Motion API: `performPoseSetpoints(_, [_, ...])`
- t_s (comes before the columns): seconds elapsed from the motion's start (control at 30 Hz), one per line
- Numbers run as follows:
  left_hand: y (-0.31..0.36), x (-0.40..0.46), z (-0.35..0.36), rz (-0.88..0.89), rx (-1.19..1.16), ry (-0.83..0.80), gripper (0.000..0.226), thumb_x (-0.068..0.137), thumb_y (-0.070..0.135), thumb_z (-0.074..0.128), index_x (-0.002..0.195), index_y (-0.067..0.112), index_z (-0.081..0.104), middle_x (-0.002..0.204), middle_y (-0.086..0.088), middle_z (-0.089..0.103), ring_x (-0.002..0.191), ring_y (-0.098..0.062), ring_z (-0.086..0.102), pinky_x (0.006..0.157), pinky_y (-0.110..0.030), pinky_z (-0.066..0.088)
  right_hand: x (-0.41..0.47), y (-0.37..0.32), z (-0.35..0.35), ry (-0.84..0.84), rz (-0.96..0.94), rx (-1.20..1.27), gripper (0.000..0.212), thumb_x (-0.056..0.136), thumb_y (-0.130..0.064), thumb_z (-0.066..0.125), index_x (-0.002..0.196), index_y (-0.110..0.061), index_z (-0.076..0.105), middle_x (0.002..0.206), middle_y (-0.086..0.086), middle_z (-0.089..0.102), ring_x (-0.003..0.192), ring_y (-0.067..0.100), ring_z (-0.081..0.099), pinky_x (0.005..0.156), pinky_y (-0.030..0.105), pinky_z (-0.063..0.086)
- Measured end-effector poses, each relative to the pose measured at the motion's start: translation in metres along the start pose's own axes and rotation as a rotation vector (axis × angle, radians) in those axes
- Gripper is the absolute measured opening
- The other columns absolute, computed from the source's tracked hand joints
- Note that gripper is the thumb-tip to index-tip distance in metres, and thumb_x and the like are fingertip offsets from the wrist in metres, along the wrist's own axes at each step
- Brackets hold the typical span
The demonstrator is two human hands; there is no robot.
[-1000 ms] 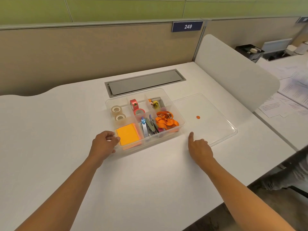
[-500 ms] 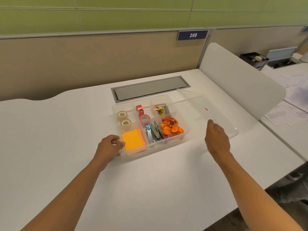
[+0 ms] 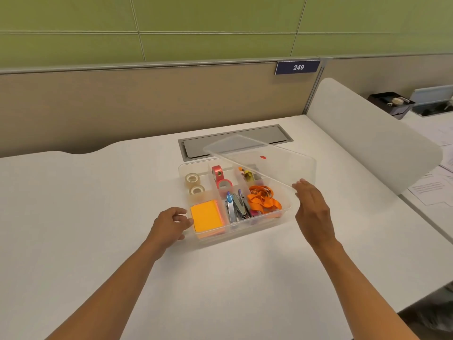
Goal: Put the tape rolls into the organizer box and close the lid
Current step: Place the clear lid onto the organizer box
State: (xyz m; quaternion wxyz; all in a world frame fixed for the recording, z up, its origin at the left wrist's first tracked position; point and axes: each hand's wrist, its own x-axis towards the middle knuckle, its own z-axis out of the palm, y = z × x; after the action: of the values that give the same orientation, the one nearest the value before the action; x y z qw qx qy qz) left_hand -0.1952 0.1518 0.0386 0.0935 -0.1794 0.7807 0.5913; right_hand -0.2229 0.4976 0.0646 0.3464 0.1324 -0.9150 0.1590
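The clear organizer box [image 3: 241, 230] sits mid-desk. Two clear tape rolls [image 3: 195, 184] lie in its back-left compartment, and a red roll [image 3: 217, 173] stands with a pink roll [image 3: 225, 184] in the middle back one. My left hand [image 3: 170, 225] grips the box's front-left corner. My right hand [image 3: 311, 208] holds the near edge of the transparent lid [image 3: 277, 163], which carries a red dot. The lid is tilted up over the box's right half, its far side raised above the desk.
The box also holds an orange sticky-note pad [image 3: 205, 217], staplers [image 3: 236, 207] and an orange lanyard [image 3: 263, 200]. A grey cable hatch [image 3: 196, 147] lies behind the box. A white divider panel [image 3: 372, 136] stands at the right, with papers [image 3: 431, 190] beyond it.
My right hand took the lid off the desk at the right and lifted it leftward, tilted over the box. My left hand stayed on the box corner.
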Motion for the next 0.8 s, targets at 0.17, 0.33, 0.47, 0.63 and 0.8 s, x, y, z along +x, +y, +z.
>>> performPoseSetpoints(0.17, [0.001, 0.003, 0.0, -0.018, -0.139, 0.138, 0.025, 0.094, 0.03, 0.059, 0.112, 0.013, 0.061, 0.107, -0.01, 0.065, 0.093, -0.024, 0.067, 0.074, -0.041, 0.059, -0.008, 0.0, 0.007, -0.024, -0.115, 0.18, 0.034, 0.1, -0.02, 0.038, 0.114, 0.001, 0.061, 0.117, 0.022, 0.063, 0.113, 0.032, 0.059, 0.102, 0.035, 0.043])
performPoseSetpoints(0.33, [0.012, 0.005, -0.006, -0.08, -0.393, 0.131, 0.047, 0.096, 0.055, 0.038, 0.106, 0.018, 0.065, 0.098, -0.007, 0.068, 0.089, -0.025, 0.068, 0.069, -0.037, 0.055, -0.018, 0.0, 0.013, -0.127, -0.137, 0.299, 0.053, 0.08, 0.023, 0.052, 0.123, -0.008, 0.053, 0.126, 0.02, 0.058, 0.122, 0.028, 0.052, 0.103, 0.038, 0.043])
performPoseSetpoints(0.47, [0.011, 0.005, -0.007, -0.056, -0.309, 0.086, 0.036, 0.089, 0.047, 0.059, 0.105, 0.015, 0.066, 0.094, -0.005, 0.068, 0.08, -0.019, 0.066, 0.063, -0.032, 0.049, -0.023, 0.003, 0.016, -0.218, -0.131, 0.339, 0.04, 0.084, 0.018, 0.05, 0.117, -0.004, 0.057, 0.126, 0.017, 0.058, 0.128, 0.024, 0.046, 0.106, 0.038, 0.039])
performPoseSetpoints(0.63, [0.004, 0.003, -0.002, -0.021, -0.155, 0.108, 0.021, 0.085, 0.027, 0.07, 0.098, 0.011, 0.068, 0.082, -0.001, 0.067, 0.07, -0.015, 0.062, 0.059, -0.028, 0.044, -0.034, 0.013, 0.02, -0.297, -0.099, 0.288, 0.035, 0.089, 0.008, 0.05, 0.118, -0.008, 0.06, 0.128, 0.009, 0.059, 0.13, 0.02, 0.043, 0.106, 0.039, 0.038])
performPoseSetpoints(0.8, [-0.001, 0.0, 0.003, 0.023, -0.019, 0.139, 0.017, 0.084, 0.027, 0.071, 0.09, 0.012, 0.067, 0.075, -0.002, 0.067, 0.067, -0.018, 0.063, 0.063, -0.032, 0.048, -0.043, 0.019, 0.026, -0.318, 0.04, 0.303, 0.035, 0.089, 0.012, 0.045, 0.108, -0.011, 0.063, 0.131, 0.007, 0.057, 0.133, 0.015, 0.039, 0.107, 0.036, 0.036])
